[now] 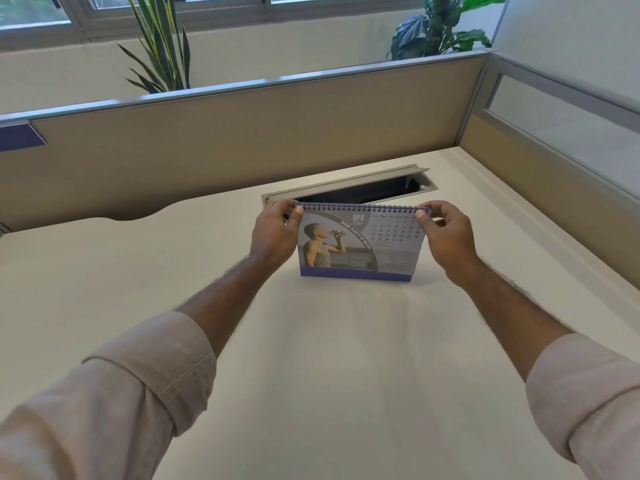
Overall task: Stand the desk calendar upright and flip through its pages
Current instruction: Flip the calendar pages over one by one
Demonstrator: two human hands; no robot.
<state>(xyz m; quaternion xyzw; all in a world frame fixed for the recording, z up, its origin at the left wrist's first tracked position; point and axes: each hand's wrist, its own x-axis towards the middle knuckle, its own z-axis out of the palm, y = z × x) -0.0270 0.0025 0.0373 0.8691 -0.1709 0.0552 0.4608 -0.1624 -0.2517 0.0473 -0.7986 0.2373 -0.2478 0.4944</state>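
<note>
Both hands (363,233) pinching calendar (360,244) top corners

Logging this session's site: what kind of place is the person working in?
Most likely an office cubicle. A pale desk is fenced by low fabric partition panels and has a cable hatch behind the desk calendar; potted plants stand by a window beyond.

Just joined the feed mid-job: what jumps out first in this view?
The desk calendar stands upright at mid-desk, showing its APR page with a photo of someone drinking water. The left hand and right hand pinch its top corners at the spiral binding. Right behind it, a cable tray in the desk lies open.
</note>
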